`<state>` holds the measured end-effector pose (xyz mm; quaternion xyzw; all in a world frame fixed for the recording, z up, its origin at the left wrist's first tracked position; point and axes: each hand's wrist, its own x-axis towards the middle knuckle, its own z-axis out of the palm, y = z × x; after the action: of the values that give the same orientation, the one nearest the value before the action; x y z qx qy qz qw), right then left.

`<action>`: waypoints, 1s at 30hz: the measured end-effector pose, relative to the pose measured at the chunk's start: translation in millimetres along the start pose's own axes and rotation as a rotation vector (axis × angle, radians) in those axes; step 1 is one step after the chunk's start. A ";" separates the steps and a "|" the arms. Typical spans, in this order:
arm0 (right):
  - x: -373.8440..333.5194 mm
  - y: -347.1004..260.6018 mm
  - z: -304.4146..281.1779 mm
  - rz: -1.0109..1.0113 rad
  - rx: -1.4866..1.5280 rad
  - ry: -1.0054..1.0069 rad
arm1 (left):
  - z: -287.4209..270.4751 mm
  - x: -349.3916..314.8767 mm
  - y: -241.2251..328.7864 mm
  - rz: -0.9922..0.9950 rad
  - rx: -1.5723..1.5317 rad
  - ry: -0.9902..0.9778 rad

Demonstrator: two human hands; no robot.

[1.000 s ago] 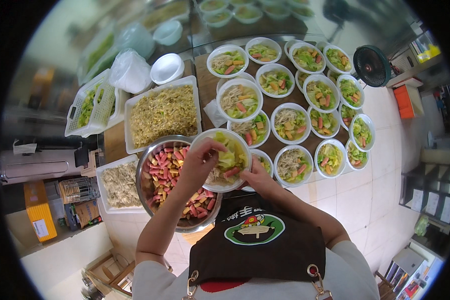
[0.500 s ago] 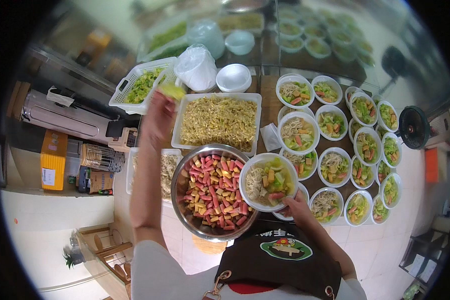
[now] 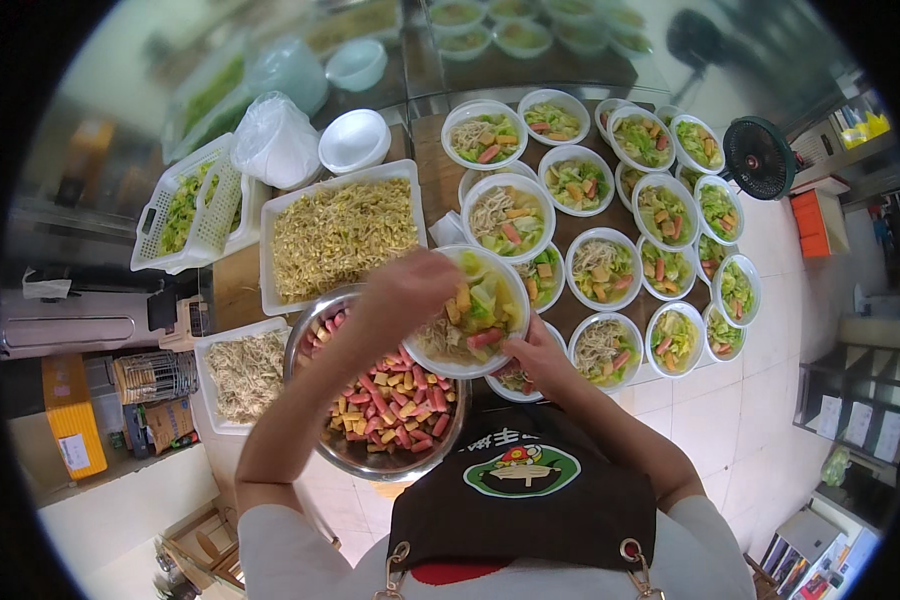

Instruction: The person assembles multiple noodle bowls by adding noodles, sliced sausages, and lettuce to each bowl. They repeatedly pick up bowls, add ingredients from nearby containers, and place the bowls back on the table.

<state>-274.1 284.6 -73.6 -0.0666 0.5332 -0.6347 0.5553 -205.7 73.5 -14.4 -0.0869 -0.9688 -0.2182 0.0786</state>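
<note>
Left hand [image 3: 417, 285] has swung from upper left to the held bowl [image 3: 460, 371], frame centre; its grip unreadable (blurred). Right hand [image 3: 542, 358] pinches rim: one-sided hold could tip, spilling greens [image 3: 488, 292].

White round bowl [image 3: 458, 369], held up abt mid-view, open side up, upper-left part blocked. Contents rn: pale strands [image 3: 440, 338] on the left, green lettuce [image 3: 488, 297] upper right, yellow chunks [image 3: 463, 298] nr the middle, some pink sausage [image 3: 486, 338] lower right.
</note>
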 end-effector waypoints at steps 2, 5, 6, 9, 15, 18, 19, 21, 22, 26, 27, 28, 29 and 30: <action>-2.0 -1.4 -0.2 0.009 0.029 0.024 | 24.3 20.3 31.7 0.005 0.112 -0.051; -9.0 -7.0 -5.6 -0.015 -0.033 0.009 | 27.1 17.8 41.3 0.001 0.162 -0.149; -11.9 -7.4 -7.5 -0.020 -0.035 0.013 | 30.5 12.3 38.0 0.030 0.161 -0.136; -20.6 -7.9 -10.9 -0.014 -0.032 0.006 | 28.8 7.3 42.9 -0.072 -0.017 -0.136; -26.5 -5.4 -14.9 -0.024 0.012 -0.060 | 26.9 17.4 39.4 -0.149 -0.315 -0.117; -20.5 6.5 -19.4 -0.051 0.072 -0.078 | 33.0 26.0 55.8 -0.141 -0.290 0.079; -22.7 4.6 -20.0 -0.034 0.078 -0.072 | 32.4 23.9 55.8 -0.181 -0.258 0.087; -25.7 2.9 -21.9 0.006 0.086 -0.063 | 33.7 17.4 57.4 -0.259 -0.201 0.103; -25.3 5.8 -23.3 0.026 0.088 -0.063 | 40.4 12.8 60.6 -0.197 -0.150 0.034; -17.4 45.4 -44.2 0.069 0.109 -0.029 | 68.1 0.4 68.2 -0.073 -0.041 -0.045; -20.0 50.7 -47.9 0.081 0.135 -0.023 | 69.1 -0.7 66.7 -0.078 -0.035 -0.019; -23.0 54.9 -51.9 0.094 0.160 -0.018 | 67.7 -1.0 66.1 -0.141 -0.063 0.038; -26.3 55.8 -54.1 0.109 0.185 -0.020 | 64.3 -2.4 66.0 -0.201 -0.112 0.092; -29.7 55.4 -56.6 0.155 0.203 0.043 | 61.0 -4.9 65.2 -0.262 -0.161 0.146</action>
<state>-266.2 352.0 -124.0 0.0450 0.4816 -0.6418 0.5951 -194.7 157.5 -43.1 0.0501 -0.9430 -0.3092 0.1125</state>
